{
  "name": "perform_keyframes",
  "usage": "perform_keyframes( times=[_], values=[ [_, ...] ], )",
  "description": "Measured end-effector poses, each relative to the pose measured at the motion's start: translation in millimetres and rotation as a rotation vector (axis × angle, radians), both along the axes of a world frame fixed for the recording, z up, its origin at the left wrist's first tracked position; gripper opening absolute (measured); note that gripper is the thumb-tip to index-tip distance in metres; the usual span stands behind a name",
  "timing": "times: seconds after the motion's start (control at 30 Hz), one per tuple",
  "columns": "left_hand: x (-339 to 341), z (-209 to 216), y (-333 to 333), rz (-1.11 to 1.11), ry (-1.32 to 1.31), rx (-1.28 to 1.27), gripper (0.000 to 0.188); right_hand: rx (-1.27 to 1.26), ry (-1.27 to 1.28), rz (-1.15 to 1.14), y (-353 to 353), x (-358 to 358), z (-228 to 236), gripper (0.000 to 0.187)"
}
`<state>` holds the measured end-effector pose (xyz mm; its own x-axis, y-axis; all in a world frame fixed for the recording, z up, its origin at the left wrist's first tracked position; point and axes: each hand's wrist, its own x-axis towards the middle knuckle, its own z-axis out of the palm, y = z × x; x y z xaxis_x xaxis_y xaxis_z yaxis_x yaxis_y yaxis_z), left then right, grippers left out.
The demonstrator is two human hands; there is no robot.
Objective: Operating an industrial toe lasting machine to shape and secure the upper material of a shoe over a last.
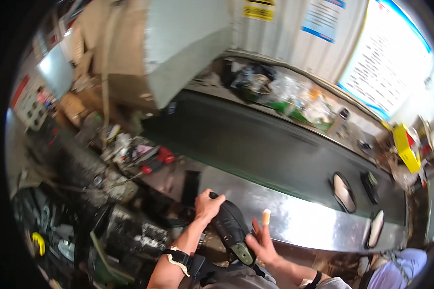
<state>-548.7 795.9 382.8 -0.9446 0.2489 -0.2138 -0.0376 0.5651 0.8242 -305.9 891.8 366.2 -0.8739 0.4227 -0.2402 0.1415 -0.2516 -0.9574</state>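
Note:
A black shoe (pixel 229 222) slants down in front of me, with a dull green piece, perhaps a shoe last, showing at its near end. My left hand (pixel 208 206) is closed round its far end. Beside the near end is my right hand (pixel 264 244), fingers spread and one fingertip covered in a yellowish wrap. It grips nothing; whether it touches the shoe's side I cannot tell.
Beyond the metal ledge (pixel 294 207) runs a dark conveyor belt (pixel 246 139). To the right lie a pale-lined shoe (pixel 343 192), a black shoe (pixel 370 187) and another pale-lined shoe (pixel 376 229). A person in lavender (pixel 402 269) is close by. Cluttered machinery (pixel 135 226) stands left.

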Motion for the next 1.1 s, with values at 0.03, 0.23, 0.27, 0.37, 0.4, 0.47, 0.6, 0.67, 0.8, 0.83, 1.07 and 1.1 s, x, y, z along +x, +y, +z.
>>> perform_keyframes(
  times=[0.03, 0.23, 0.27, 0.37, 0.4, 0.47, 0.6, 0.67, 0.8, 0.83, 1.07, 1.1],
  values=[
    [0.9, 10.4, -22.9, 0.026, 0.031, 0.037, 0.037, -0.175, -0.061, 0.035, -6.8, -28.1, 19.3, 0.095],
    [11.3, 80.2, -194.1, 0.288, 0.166, 0.063, 0.043, -0.065, -0.044, 0.336, -117.1, -83.3, 68.9, 0.064],
    [16.4, 95.6, -222.4, 0.338, 0.198, 0.057, 0.045, -0.078, -0.020, 0.366, -139.4, -88.6, 66.1, 0.063],
    [33.4, 109.9, -333.1, 0.498, 0.358, 0.074, 0.042, -0.076, 0.167, 0.486, -234.4, -107.9, 73.6, 0.049],
    [41.6, 121.4, -368.1, 0.568, 0.493, 0.084, 0.040, -0.038, 0.204, 0.549, -263.7, -113.8, 76.4, 0.044],
    [55.6, 150.0, -431.4, 0.800, 0.356, 0.088, 0.037, -0.201, 0.145, 0.592, -328.9, -122.0, 90.5, 0.034],
    [91.2, 167.6, -566.5, 0.977, 0.291, 0.646, 0.036, -0.438, 0.023, 0.768, -436.5, -128.6, 121.2, 0.019],
    [114.0, 165.9, -588.2, 1.094, 0.452, 0.600, 0.034, -0.484, -0.050, 0.778, -470.5, -137.1, 132.4, 0.022],
    [165.6, 133.4, -596.6, 1.103, 0.275, 1.285, 0.032, -0.535, -0.025, 0.794, -532.7, -144.9, 136.7, 0.028],
    [169.1, 128.5, -595.3, 1.096, 0.205, 1.380, 0.033, -0.584, -0.030, 0.790, -545.3, -148.0, 133.2, 0.032],
    [150.8, 119.0, -604.9, 1.377, -0.014, 1.254, 0.030, -0.679, -0.047, 0.721, -589.3, -170.7, 120.5, 0.052],
    [144.3, 124.8, -605.3, 1.392, -0.006, 1.265, 0.030, -0.674, -0.060, 0.722, -593.6, -174.5, 117.0, 0.053]
  ],
)
